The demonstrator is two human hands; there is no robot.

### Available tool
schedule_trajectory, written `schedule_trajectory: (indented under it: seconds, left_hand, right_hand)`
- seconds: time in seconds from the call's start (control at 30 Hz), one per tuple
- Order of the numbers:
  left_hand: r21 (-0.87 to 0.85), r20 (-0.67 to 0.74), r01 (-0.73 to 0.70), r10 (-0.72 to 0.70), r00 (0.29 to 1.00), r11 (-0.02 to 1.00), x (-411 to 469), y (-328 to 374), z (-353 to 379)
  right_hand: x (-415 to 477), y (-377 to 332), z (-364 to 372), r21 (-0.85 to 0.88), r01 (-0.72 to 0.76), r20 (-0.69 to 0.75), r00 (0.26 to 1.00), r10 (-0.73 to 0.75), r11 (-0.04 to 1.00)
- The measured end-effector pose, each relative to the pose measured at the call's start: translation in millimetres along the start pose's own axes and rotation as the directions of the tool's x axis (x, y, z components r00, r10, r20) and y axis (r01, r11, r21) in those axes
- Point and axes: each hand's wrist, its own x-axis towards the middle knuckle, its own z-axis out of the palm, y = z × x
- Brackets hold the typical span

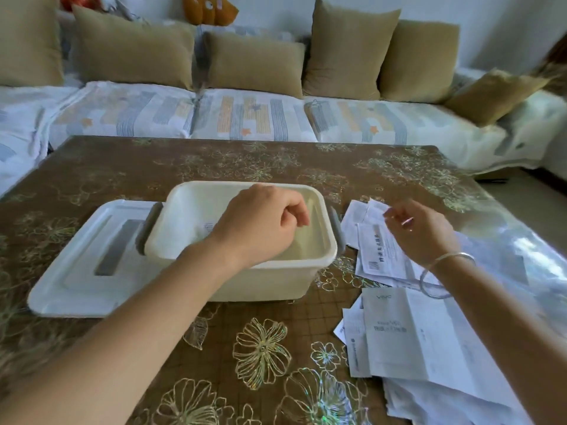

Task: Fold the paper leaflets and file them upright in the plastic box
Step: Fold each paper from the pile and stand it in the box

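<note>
A cream plastic box [310,273] with grey side handles stands open in the middle of the table. My left hand [260,222] hovers over the box's inside with its fingers curled; I cannot tell whether it holds anything. A folded leaflet [208,228] shows inside the box, partly hidden behind that hand. To the right of the box, my right hand [420,228] hangs relaxed and empty above a loose pile of white leaflets [380,250]. More leaflets [411,332] lie flat near the table's front right.
The box's white lid [82,265] with a grey handle lies upside up just left of the box, touching it. The table [260,348] has a brown flowered cover. A sofa [245,118] with tan cushions runs along the far side.
</note>
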Motion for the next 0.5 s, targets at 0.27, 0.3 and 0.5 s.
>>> schedule_trajectory:
  seconds: [0.27,0.3,0.5]
  left_hand:
    - [0.222,-0.204,0.148,-0.103,0.974,0.964,-18,31,55]
    - [0.261,-0.225,0.185,-0.127,0.966,0.947,-19,30,60]
    - [0.308,-0.278,0.180,-0.093,0.956,0.934,-16,18,71]
  right_hand:
    - [-26,62,36,-0.447,-0.288,0.248,0.870,0.427,0.847]
    - [-29,59,38,-0.478,-0.250,0.255,0.878,0.406,0.842]
    - [-28,52,45,-0.397,-0.183,0.249,0.922,0.297,0.899]
